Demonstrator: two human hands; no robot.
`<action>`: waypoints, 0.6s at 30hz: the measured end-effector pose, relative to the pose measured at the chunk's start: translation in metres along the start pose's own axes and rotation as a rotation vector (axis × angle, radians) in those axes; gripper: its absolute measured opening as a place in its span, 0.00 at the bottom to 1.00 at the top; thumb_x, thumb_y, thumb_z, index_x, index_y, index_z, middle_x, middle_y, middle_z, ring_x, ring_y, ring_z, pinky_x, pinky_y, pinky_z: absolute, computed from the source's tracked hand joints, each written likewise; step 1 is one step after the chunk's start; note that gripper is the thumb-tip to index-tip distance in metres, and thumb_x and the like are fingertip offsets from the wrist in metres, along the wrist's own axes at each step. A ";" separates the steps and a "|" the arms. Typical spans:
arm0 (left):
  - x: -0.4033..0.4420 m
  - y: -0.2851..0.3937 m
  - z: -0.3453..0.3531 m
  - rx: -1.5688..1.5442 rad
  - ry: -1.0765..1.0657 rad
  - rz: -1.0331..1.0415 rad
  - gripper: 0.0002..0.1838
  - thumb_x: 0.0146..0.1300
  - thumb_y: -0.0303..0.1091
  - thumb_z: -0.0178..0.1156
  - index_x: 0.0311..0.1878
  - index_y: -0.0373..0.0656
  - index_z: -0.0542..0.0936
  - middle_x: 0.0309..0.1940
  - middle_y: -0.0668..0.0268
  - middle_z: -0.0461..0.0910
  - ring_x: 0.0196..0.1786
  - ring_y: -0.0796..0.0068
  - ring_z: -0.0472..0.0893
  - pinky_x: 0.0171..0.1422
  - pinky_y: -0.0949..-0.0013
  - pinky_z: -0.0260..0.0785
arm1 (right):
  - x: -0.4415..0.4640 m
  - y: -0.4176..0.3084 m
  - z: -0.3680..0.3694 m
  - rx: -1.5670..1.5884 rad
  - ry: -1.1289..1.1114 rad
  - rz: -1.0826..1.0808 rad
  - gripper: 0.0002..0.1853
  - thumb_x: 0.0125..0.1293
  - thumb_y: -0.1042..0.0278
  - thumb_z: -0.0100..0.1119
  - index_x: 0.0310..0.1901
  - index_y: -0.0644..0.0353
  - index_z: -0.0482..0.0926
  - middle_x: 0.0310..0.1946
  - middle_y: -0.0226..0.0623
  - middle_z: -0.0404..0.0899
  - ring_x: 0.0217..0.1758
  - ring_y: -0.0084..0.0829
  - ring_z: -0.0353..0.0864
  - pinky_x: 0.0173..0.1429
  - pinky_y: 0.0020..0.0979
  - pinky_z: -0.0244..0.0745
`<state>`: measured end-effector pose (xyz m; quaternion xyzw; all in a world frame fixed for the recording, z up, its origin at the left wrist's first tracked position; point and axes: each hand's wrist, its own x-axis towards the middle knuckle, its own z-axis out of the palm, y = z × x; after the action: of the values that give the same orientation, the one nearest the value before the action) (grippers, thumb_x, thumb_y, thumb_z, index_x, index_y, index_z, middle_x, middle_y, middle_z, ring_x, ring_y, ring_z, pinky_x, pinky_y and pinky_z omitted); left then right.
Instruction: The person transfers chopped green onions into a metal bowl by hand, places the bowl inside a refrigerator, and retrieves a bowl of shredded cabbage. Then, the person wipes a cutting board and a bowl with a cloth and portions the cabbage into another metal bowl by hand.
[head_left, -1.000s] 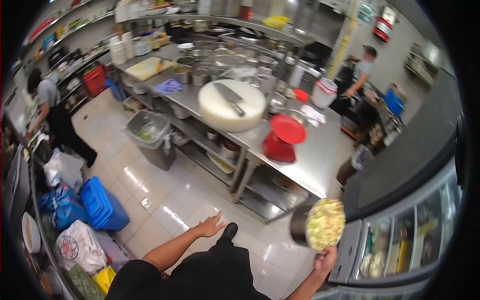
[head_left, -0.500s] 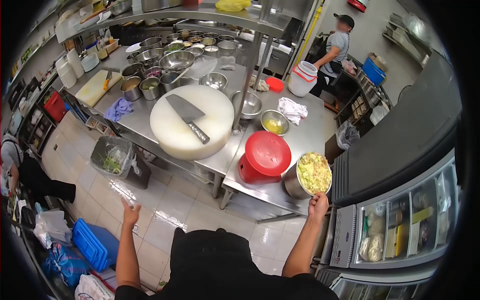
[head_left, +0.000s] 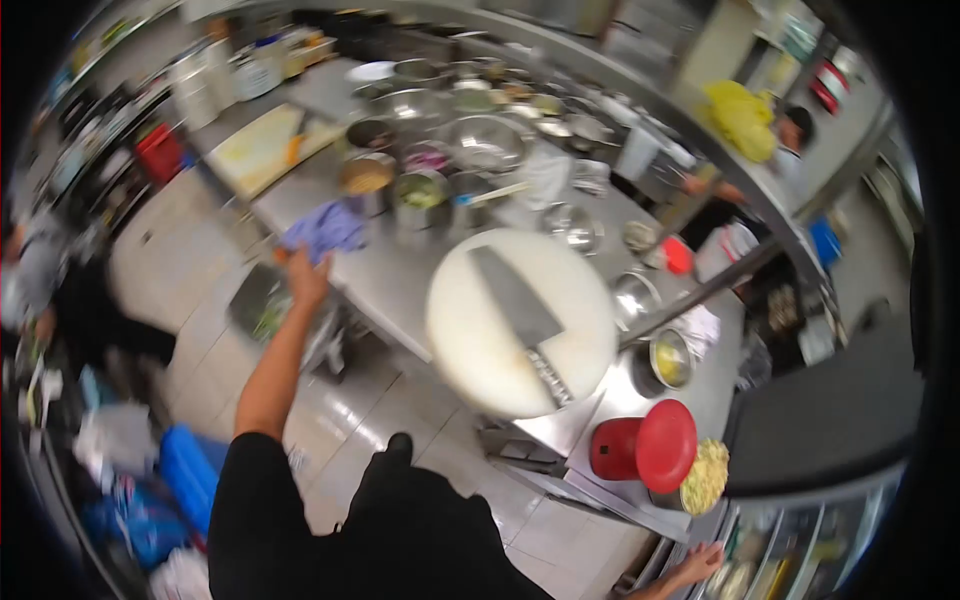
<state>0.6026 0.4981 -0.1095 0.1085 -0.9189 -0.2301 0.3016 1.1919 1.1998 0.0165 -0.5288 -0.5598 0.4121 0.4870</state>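
Observation:
My left hand (head_left: 303, 278) is stretched forward to the lower edge of a crumpled purple cloth (head_left: 328, 229) at the table's edge. Its thumb and fingers look apart; blur hides whether they touch the cloth. My right hand (head_left: 700, 562) is low at the right, in front of the glass-topped fridge, with its fingers apart and nothing visible in them. Above it stands a metal pot (head_left: 668, 499) heaped with chopped yellow-green food (head_left: 706, 478). A red container with a red lid (head_left: 667, 446) is beside the pot.
A cleaver (head_left: 515, 300) lies on a thick round chopping block (head_left: 455, 345). Metal pots and bowls (head_left: 485, 143) crowd the table behind it. A waste bin (head_left: 245, 305) stands below my left hand. One person (head_left: 60, 270) is at the left, another (head_left: 790, 140) behind the shelf.
The view has swung left and blurred. My left hand has moved forward to the purple cloth. My right hand has let go of the food pot's rim and is now below it.

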 end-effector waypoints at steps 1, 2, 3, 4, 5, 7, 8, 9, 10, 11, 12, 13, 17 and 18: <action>0.022 -0.004 0.010 0.010 -0.078 0.067 0.37 0.62 0.54 0.60 0.66 0.35 0.68 0.61 0.44 0.72 0.63 0.46 0.71 0.72 0.47 0.50 | -0.039 -0.044 0.013 -0.082 0.292 -0.121 0.22 0.70 0.50 0.56 0.57 0.57 0.71 0.46 0.30 0.78 0.41 0.27 0.78 0.39 0.28 0.71; 0.043 -0.010 0.024 0.034 -0.188 0.113 0.39 0.64 0.54 0.59 0.70 0.38 0.62 0.67 0.43 0.64 0.69 0.44 0.63 0.74 0.51 0.51 | -0.067 -0.068 0.024 -0.133 0.303 -0.181 0.21 0.72 0.53 0.52 0.59 0.58 0.70 0.52 0.33 0.78 0.45 0.27 0.78 0.36 0.26 0.69; 0.056 -0.014 0.043 0.133 -0.155 0.131 0.40 0.62 0.56 0.59 0.70 0.41 0.63 0.68 0.44 0.62 0.69 0.44 0.62 0.73 0.51 0.53 | -0.094 -0.096 0.044 -0.133 0.290 -0.227 0.19 0.73 0.56 0.51 0.58 0.59 0.71 0.49 0.33 0.78 0.42 0.24 0.78 0.34 0.22 0.68; 0.072 -0.012 0.052 0.176 -0.271 -0.005 0.42 0.60 0.62 0.57 0.72 0.49 0.62 0.72 0.53 0.59 0.75 0.50 0.56 0.70 0.30 0.39 | -0.127 -0.128 0.067 -0.102 0.162 -0.268 0.17 0.73 0.60 0.51 0.57 0.60 0.71 0.45 0.33 0.77 0.40 0.21 0.77 0.33 0.19 0.67; 0.078 0.001 0.042 0.187 -0.342 0.010 0.43 0.59 0.65 0.57 0.73 0.53 0.61 0.73 0.54 0.58 0.74 0.46 0.56 0.68 0.28 0.45 | -0.154 -0.151 0.093 0.041 0.004 -0.259 0.15 0.73 0.63 0.51 0.55 0.61 0.72 0.42 0.32 0.76 0.38 0.19 0.76 0.31 0.18 0.67; 0.093 -0.021 0.057 0.239 -0.478 0.121 0.36 0.64 0.56 0.56 0.69 0.43 0.65 0.69 0.47 0.62 0.71 0.40 0.60 0.69 0.42 0.55 | -0.201 -0.179 0.136 0.147 -0.516 -0.289 0.13 0.69 0.67 0.55 0.51 0.63 0.73 0.44 0.38 0.77 0.33 0.22 0.79 0.31 0.19 0.73; 0.103 -0.032 0.067 0.184 -0.507 0.152 0.33 0.66 0.51 0.56 0.67 0.39 0.66 0.68 0.44 0.63 0.69 0.39 0.62 0.70 0.48 0.57 | -0.228 -0.196 0.164 0.174 -0.734 -0.232 0.15 0.65 0.69 0.59 0.51 0.65 0.74 0.43 0.40 0.78 0.33 0.26 0.82 0.34 0.22 0.77; 0.105 -0.009 0.040 0.154 -0.587 0.112 0.31 0.68 0.48 0.54 0.66 0.35 0.67 0.66 0.41 0.64 0.68 0.39 0.63 0.69 0.53 0.58 | -0.250 -0.205 0.187 0.106 -1.004 -0.186 0.17 0.65 0.71 0.59 0.54 0.66 0.73 0.42 0.39 0.78 0.42 0.29 0.83 0.40 0.25 0.81; 0.104 0.016 0.012 0.126 -0.666 0.070 0.28 0.71 0.45 0.52 0.64 0.31 0.67 0.65 0.39 0.65 0.67 0.39 0.64 0.69 0.57 0.59 | -0.275 -0.195 0.217 0.166 -1.182 -0.164 0.19 0.67 0.71 0.58 0.57 0.66 0.71 0.43 0.38 0.79 0.48 0.29 0.82 0.47 0.28 0.80; 0.096 -0.018 0.041 -0.072 -0.571 0.057 0.29 0.71 0.45 0.50 0.65 0.29 0.66 0.65 0.39 0.65 0.68 0.41 0.64 0.70 0.57 0.58 | -0.299 -0.191 0.244 0.157 -1.407 0.064 0.18 0.70 0.69 0.55 0.59 0.64 0.70 0.49 0.38 0.76 0.51 0.28 0.80 0.52 0.30 0.78; 0.089 -0.050 0.061 -0.265 -0.469 0.049 0.29 0.72 0.45 0.49 0.65 0.28 0.65 0.65 0.40 0.65 0.68 0.43 0.64 0.71 0.57 0.57 | -0.323 -0.177 0.278 0.163 -1.594 0.133 0.19 0.71 0.66 0.54 0.60 0.62 0.69 0.56 0.40 0.72 0.54 0.27 0.78 0.55 0.30 0.77; 0.076 -0.047 0.049 -0.401 -0.412 0.013 0.30 0.73 0.46 0.48 0.66 0.27 0.64 0.65 0.40 0.65 0.68 0.44 0.64 0.72 0.58 0.55 | -0.348 -0.163 0.311 0.285 -1.757 0.186 0.21 0.74 0.63 0.50 0.64 0.61 0.65 0.58 0.40 0.70 0.62 0.32 0.73 0.59 0.36 0.76; -0.023 0.039 -0.066 -0.948 -0.589 -0.086 0.28 0.74 0.40 0.41 0.70 0.31 0.60 0.67 0.47 0.64 0.69 0.56 0.64 0.73 0.60 0.52 | -0.448 -0.154 0.406 0.257 -1.790 0.668 0.37 0.73 0.44 0.47 0.74 0.56 0.47 0.63 0.39 0.65 0.66 0.31 0.66 0.64 0.35 0.69; -0.043 0.068 -0.093 -0.965 -0.578 -0.068 0.28 0.74 0.40 0.41 0.70 0.31 0.60 0.67 0.47 0.64 0.69 0.56 0.64 0.73 0.60 0.52 | -0.467 -0.155 0.421 0.247 -1.821 0.759 0.40 0.73 0.42 0.46 0.75 0.55 0.43 0.64 0.39 0.64 0.68 0.31 0.64 0.66 0.35 0.67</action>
<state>0.6891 0.5389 -0.0313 -0.0797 -0.7507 -0.6542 0.0453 0.7337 0.7423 0.0386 -0.1005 -0.4670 0.8449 -0.2408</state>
